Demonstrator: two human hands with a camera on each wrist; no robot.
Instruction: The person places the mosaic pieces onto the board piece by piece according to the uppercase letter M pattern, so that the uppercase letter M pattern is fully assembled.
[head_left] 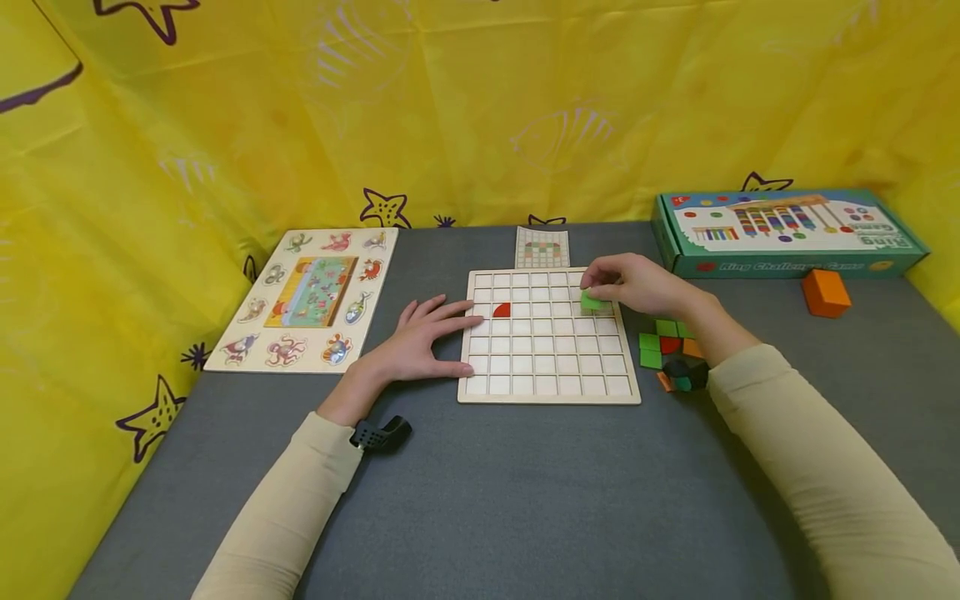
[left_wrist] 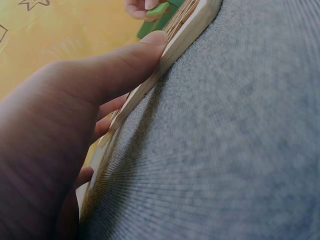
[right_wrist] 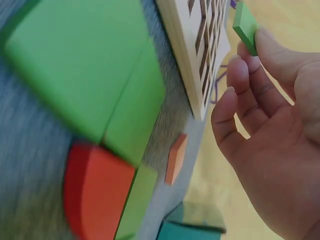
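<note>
R hand [head_left: 639, 283] pinches grn tile [head_left: 592, 303].

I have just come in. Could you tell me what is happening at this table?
A person's right hand pinches a green tile over the right side of a wooden grid board. The left hand touches the board's left edge. One red piece lies on the grid. More loose tiles lie right of the board, and a patterned card lies beyond its far edge.

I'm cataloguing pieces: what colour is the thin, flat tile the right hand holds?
The thin, flat tile is green, seen best in the right wrist view.
</note>
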